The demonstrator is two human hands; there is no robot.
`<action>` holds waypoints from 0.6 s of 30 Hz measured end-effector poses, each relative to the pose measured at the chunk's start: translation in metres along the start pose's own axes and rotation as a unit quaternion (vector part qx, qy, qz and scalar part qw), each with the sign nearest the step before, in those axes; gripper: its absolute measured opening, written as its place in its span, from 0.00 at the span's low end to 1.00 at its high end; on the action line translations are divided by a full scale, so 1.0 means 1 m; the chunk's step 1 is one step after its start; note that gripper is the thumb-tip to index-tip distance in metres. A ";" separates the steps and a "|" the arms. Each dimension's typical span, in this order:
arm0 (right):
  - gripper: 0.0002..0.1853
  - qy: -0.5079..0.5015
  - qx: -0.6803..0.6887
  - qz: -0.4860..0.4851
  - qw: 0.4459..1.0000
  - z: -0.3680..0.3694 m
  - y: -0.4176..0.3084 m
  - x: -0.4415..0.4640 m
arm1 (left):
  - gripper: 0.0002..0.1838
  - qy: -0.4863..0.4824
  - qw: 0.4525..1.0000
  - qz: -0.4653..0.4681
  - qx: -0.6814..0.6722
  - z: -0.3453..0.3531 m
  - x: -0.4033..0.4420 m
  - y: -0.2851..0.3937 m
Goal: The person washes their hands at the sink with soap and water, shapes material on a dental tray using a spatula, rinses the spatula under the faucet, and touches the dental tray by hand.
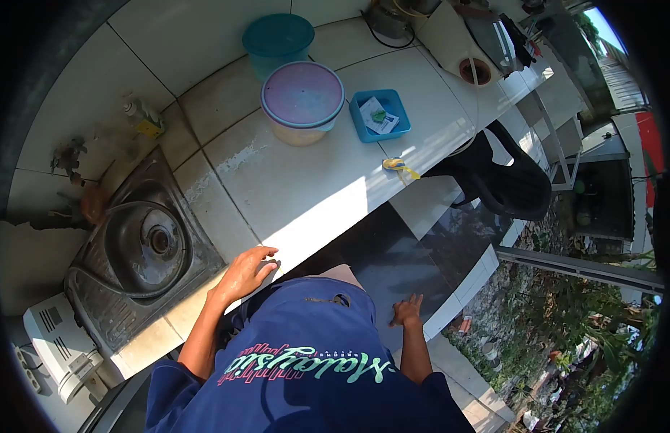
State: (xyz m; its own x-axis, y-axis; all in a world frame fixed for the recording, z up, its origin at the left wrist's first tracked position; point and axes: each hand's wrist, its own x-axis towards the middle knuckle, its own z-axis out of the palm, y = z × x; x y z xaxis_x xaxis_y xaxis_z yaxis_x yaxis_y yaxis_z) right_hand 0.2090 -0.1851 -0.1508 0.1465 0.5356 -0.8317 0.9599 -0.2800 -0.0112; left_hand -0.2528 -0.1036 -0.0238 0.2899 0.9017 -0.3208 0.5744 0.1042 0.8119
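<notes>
My left hand [245, 274] is over the front edge of the tiled counter [317, 189], right of the sink. Its thumb and fingers are apart, slightly curved, and it holds nothing; the skin looks wet. Whether it touches the counter edge I cannot tell. Lower on the other side, my right hand [406, 312] hangs in the air above the floor, with fingers spread and nothing in it. The steel sink [205, 238], with a round basin and a drain, is the thing nearest my left hand.
A tub with a pink lid [303, 94], a teal-lidded tub [277, 36] and a blue basket [401, 130] holding packets stand on the counter. A small yellow item [396, 165] lies by the edge. A black chair [512, 177] is at right; a bottle [144, 119] stands behind the sink.
</notes>
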 end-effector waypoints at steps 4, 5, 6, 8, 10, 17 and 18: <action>0.18 0.169 0.503 -0.089 0.843 -0.043 -0.009 0.027 | 0.16 -0.043 0.997 -0.061 -0.015 -0.008 -0.007 0.018; 0.18 0.202 0.494 -0.102 0.840 -0.068 -0.019 0.037 | 0.16 -0.046 0.997 -0.064 -0.012 -0.008 -0.007 0.019; 0.18 0.236 0.482 -0.116 0.835 -0.098 -0.029 0.045 | 0.16 -0.043 0.997 -0.069 0.013 -0.008 -0.007 0.020; 0.19 0.237 0.499 -0.129 0.823 -0.154 -0.049 0.054 | 0.16 -0.041 0.993 -0.097 0.043 -0.005 -0.004 0.027; 0.19 0.191 0.553 -0.141 0.799 -0.188 -0.055 0.073 | 0.16 -0.010 0.994 -0.102 0.026 0.004 -0.003 0.030; 0.18 0.050 0.623 -0.191 0.757 -0.258 -0.080 0.117 | 0.16 0.047 0.980 -0.191 -0.032 0.047 0.011 0.061; 0.18 0.041 0.621 -0.192 0.759 -0.262 -0.084 0.120 | 0.16 0.049 0.976 -0.206 -0.050 0.059 0.011 0.057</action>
State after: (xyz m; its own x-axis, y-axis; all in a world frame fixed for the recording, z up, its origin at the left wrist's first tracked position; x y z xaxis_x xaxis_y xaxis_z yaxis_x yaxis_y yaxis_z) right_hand 0.2090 0.1116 -0.1043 -0.0226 0.8011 -0.5981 -0.0215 -0.5985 -0.8008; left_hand -0.1719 -0.1126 -0.0099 -0.0270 0.8093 -0.5867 0.5477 0.5030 0.6686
